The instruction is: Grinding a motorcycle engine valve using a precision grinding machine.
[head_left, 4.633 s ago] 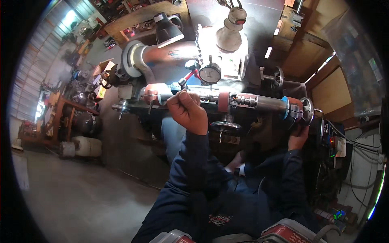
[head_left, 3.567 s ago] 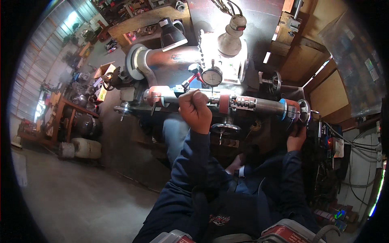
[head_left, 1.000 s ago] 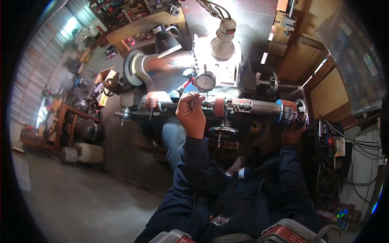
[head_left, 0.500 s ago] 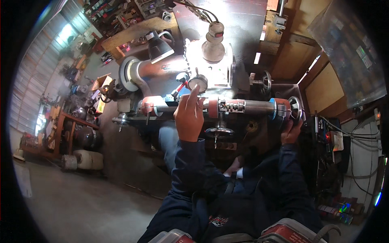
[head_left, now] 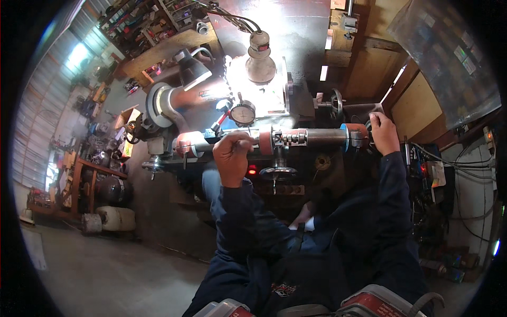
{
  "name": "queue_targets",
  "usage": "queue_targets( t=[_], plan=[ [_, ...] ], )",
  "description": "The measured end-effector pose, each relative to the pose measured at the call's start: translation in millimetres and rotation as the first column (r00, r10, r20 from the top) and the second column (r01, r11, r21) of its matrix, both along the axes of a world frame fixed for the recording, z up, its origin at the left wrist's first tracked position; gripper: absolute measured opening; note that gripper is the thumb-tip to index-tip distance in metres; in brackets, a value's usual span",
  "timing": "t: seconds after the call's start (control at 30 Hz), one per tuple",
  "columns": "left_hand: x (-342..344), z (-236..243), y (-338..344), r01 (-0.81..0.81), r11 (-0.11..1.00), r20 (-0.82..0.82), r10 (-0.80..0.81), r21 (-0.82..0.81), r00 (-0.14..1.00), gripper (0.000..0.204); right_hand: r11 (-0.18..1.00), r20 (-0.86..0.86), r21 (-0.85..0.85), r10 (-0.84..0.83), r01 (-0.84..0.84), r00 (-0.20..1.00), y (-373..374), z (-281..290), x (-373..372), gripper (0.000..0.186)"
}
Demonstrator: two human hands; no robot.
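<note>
A dial gauge (head_left: 243, 113) with a white face stands above a horizontal metal shaft (head_left: 325, 138) held between red clamp collars. Just below the gauge, my left hand (head_left: 232, 161) has its fingers curled together beside the shaft; whatever they may hold is hidden. My right hand (head_left: 385, 134) is closed at the shaft's right end, on the handwheel (head_left: 369, 130), most of which it covers. Near the middle, a coiled metal section (head_left: 290, 138) shows next to a red collar (head_left: 266, 140). A second handwheel (head_left: 278, 172) hangs below the shaft.
A bright work lamp (head_left: 260, 63) hangs over the machine, with a dark lamp shade (head_left: 191, 71) to its left. Another handwheel (head_left: 337, 104) sits behind the shaft. Cables (head_left: 449, 164) run along the right wall. Shelves with tools (head_left: 142, 24) stand far left.
My left index finger has left the dial gauge and curled in, the hand dropping toward the shaft. My right hand has risen from the handwheel's lower side to its upper side. The view has shifted slightly.
</note>
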State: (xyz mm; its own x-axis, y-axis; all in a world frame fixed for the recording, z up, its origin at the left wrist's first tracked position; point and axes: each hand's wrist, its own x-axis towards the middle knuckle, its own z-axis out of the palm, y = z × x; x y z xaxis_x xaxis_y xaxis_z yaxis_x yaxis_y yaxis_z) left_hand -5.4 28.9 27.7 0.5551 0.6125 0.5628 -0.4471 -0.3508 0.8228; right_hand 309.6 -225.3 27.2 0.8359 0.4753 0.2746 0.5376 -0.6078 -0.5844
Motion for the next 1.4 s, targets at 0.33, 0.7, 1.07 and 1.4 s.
queue_targets(
  t=[0.33,0.7,1.07,1.4],
  plan=[
    [3.4,10.8,-18.3,-0.405,0.805,-0.047,0.469,0.433,0.882,0.029,0.99,-0.006,0.141,0.027,-0.026,1.0,-5.6,-6.7,-5.8,0.037],
    [39.4,-8.2,-32.7,-0.333,0.928,0.185,0.362,-0.17,0.914,0.014,0.977,0.265,0.211,-0.061,0.004,0.962,-13.7,-27.0,-29.9,0.035],
    [62.8,-26.7,-33.8,-0.243,0.934,0.106,0.278,-0.262,0.955,0.014,0.864,0.25,0.487,-0.277,0.127,0.928,-16.0,-87.2,-56.6,0.051],
    [61.1,-32.7,-29.4,-0.223,0.971,-0.015,0.223,-0.084,0.975,0.016,0.867,0.253,0.487,-0.251,0.101,0.934,-7.2,-53.8,-77.1,0.04]
  ],
)
